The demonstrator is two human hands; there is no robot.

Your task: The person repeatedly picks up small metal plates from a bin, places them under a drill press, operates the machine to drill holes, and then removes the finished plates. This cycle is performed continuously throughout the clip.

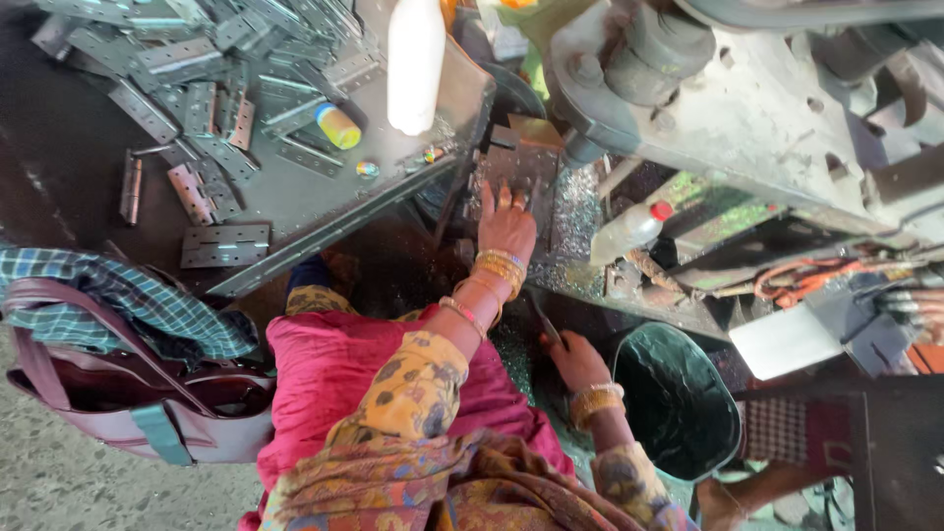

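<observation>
Apparently the work is mid-run, as far as I can judge: a big heap of flat grey metal hinge plates (211, 88) lies on the dark steel bench (59, 147), and I read those as pieces waiting or already handled, though I cannot tell which. My left hand (505, 224) lies open, fingers spread flat on the small brown metal plate (521, 157) at the foot of the heavy grey press machine (688, 88). My right hand (575, 359), below the press, is closed around a thin dark tool (544, 324). Left of the press, on the bench, stand a white plastic bottle (415, 59) and a yellow cylinder (337, 126). Below the press sits a dark green bucket (678, 398); glittering metal shavings (575, 216) cover its bed. Far left of it, a maroon handbag (138, 403) rests on the concrete floor (59, 482).
</observation>
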